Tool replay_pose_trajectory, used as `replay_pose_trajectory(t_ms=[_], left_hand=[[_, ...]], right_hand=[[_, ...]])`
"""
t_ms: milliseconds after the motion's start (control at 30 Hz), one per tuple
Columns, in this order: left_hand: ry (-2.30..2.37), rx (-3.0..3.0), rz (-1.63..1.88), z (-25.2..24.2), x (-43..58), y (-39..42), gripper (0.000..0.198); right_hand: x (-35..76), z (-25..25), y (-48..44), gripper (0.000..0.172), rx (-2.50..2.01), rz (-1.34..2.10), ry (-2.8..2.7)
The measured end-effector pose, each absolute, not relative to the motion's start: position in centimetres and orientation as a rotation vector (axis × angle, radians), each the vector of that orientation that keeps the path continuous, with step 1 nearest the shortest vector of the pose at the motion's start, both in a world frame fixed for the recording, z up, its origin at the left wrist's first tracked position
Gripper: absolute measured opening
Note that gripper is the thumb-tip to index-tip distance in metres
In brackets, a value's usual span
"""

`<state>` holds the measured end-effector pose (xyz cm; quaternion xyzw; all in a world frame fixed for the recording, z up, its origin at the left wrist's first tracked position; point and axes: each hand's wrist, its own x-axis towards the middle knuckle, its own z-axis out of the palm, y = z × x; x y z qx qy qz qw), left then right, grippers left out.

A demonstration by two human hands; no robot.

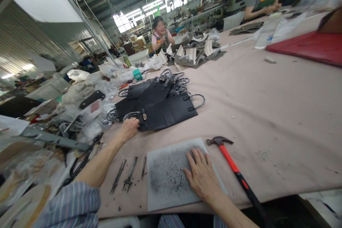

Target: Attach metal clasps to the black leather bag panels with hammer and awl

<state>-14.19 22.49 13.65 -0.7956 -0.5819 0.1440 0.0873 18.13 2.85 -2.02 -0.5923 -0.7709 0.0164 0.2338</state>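
Note:
My left hand point(130, 129) reaches to a pile of flat black bag panels point(171, 112) and is closed on the near left edge of the top one, by its small metal buckle point(144, 117); the fingertips are partly hidden. Patterned looped handles point(198, 101) are fixed to the panels. My right hand point(201, 174) lies palm down with fingers spread on a pale square board point(165, 199) speckled with black bits. A claw hammer point(229, 158) with a red and black handle rests right of the board. To its left lie several slim metal punches point(130, 176).
Clear plastic bags point(91, 121) heap up along the table's left side. Grey cut pieces point(191, 53) are piled at the back, where a person point(160, 37) sits. A red board point(307, 44) and a plastic bottle point(264, 34) stand at the right, near another person point(263, 1).

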Motion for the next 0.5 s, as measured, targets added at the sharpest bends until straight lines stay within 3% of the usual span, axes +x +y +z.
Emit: replay_pose_trajectory(t_ms=[133, 233, 500], left_hand=[[-1.566, -2.448, 0.282, 19.6, -11.7, 17.2, 0.02], [-1.537, -2.559, -0.02, 20.7, -9.2, 9.6, 0.022], [-1.934, -2.636, -0.515, 6.6, -3.2, -9.3, 0.019]], right_hand=[[18.2, -1.6, 2.9, 0.048, -1.604, 0.095, -2.1], [18.7, -1.8, 3.1, 0.046, -1.53, 0.194, -1.981], [21.2, -2.4, 2.6, 0.03, -1.358, 0.52, -1.379]])
